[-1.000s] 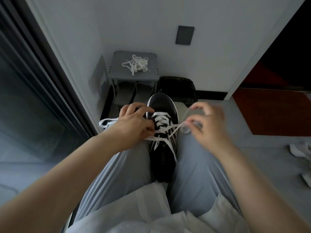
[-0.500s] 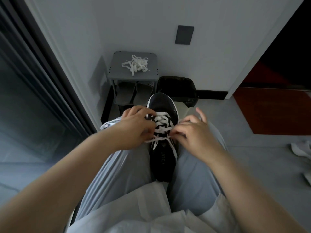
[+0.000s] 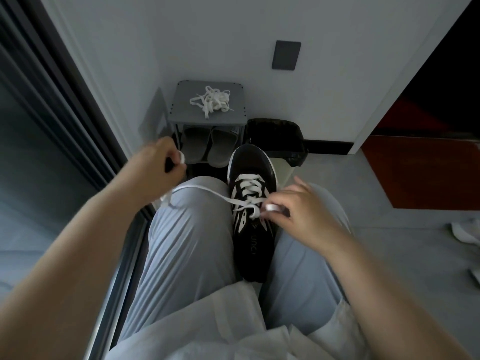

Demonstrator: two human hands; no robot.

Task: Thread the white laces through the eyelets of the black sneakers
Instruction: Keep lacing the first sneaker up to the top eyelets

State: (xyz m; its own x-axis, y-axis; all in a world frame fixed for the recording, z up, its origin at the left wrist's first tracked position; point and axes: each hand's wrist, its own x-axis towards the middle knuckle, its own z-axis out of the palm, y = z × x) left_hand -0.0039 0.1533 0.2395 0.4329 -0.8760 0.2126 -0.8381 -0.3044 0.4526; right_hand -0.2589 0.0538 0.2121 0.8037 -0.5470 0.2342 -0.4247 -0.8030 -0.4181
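Your left hand (image 3: 159, 166) has pulled its gripped lace (image 3: 205, 191) wide of the sneaker (image 3: 250, 165) while your right hand (image 3: 309, 214) pinches the other end beside it; top eyelets likely remain.

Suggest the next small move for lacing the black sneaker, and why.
Probably draw the left hand outward a bit: it grips the white flat lace, which runs nearly straight across the knee to the black sneaker, yet a small loose loop sits by the upper eyelets. The right hand pinches the other end, ready to thread next.
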